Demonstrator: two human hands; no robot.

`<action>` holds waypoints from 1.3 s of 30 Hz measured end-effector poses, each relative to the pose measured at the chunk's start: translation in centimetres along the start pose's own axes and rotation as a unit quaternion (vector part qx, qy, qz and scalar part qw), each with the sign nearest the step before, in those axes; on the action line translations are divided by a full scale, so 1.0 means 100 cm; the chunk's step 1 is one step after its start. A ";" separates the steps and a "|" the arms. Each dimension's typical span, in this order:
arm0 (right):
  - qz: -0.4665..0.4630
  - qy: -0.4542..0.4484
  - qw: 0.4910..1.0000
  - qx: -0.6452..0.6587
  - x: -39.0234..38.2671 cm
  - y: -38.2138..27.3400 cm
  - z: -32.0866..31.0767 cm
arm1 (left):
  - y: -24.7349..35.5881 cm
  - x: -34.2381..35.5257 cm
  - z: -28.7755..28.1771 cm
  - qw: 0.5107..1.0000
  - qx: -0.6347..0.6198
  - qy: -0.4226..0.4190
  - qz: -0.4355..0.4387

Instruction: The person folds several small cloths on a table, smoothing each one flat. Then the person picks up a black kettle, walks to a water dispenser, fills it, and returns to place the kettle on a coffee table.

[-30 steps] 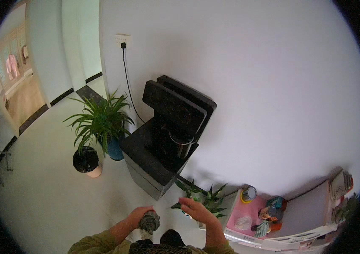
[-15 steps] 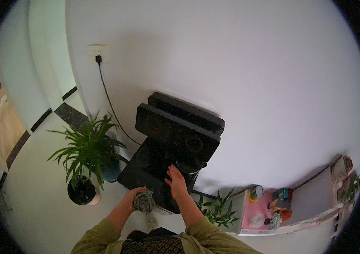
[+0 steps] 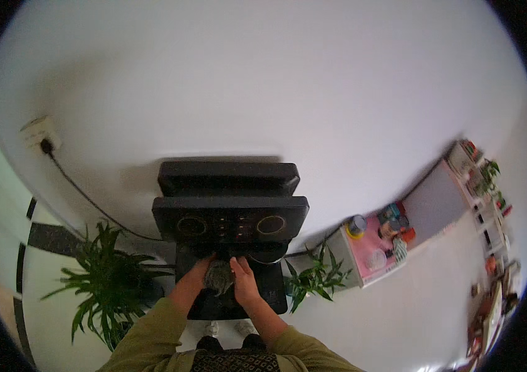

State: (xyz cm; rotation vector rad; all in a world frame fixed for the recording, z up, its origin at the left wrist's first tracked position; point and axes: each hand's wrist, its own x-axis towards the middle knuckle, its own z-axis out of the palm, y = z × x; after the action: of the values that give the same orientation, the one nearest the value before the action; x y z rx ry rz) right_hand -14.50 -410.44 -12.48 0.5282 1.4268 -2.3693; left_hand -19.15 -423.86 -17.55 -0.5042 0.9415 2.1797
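Left hand (image 3: 197, 273) and bunched grey cloth (image 3: 219, 279) have moved in over the black machine (image 3: 277, 286), with the right hand (image 3: 246, 284) now alongside.
From the cloth, the control panel (image 3: 231, 217) lies at twelve o'clock; the left hand clasps it at nine, while the right, part open at three, is close beside it, any grip unclear. Likely light, soft and limp, neither slippery nor fragile, it should hold best by its gathered middle.

No txt/nos. legible; marks on blk panel (image 3: 232, 228) too blurry.
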 end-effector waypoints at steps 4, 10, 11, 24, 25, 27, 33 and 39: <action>-0.073 0.091 0.993 0.024 -0.004 0.005 0.018 | 0.009 0.047 -0.013 0.992 -0.009 -0.020 -0.128; -0.085 0.186 0.975 0.081 -0.011 -0.021 0.062 | 0.005 0.063 -0.017 0.986 0.024 -0.054 -0.157; -0.074 0.201 0.977 0.018 0.017 0.007 0.046 | 0.005 0.063 -0.018 0.986 0.027 -0.056 -0.157; -0.156 0.316 0.935 0.033 0.009 0.013 0.050 | -0.006 0.060 -0.016 0.982 0.048 -0.092 -0.159; -0.169 0.309 0.935 0.037 0.004 0.009 0.052 | -0.008 0.057 -0.015 0.982 0.049 -0.094 -0.158; -0.191 0.306 0.932 0.024 0.005 0.013 0.049 | -0.009 0.054 -0.013 0.982 0.056 -0.098 -0.153; -0.193 0.248 0.947 0.059 -0.015 0.010 0.040 | -0.016 0.036 -0.002 0.979 0.082 -0.130 -0.132; -0.126 0.293 0.939 0.127 -0.056 -0.012 0.039 | -0.037 0.004 0.015 0.962 0.162 -0.212 -0.049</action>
State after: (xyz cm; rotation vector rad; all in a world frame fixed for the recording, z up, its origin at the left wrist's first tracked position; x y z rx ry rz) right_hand -10.66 -412.89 -7.24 1.2807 1.4843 -2.7613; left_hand -16.81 -420.70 -18.53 0.0723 0.9803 1.8850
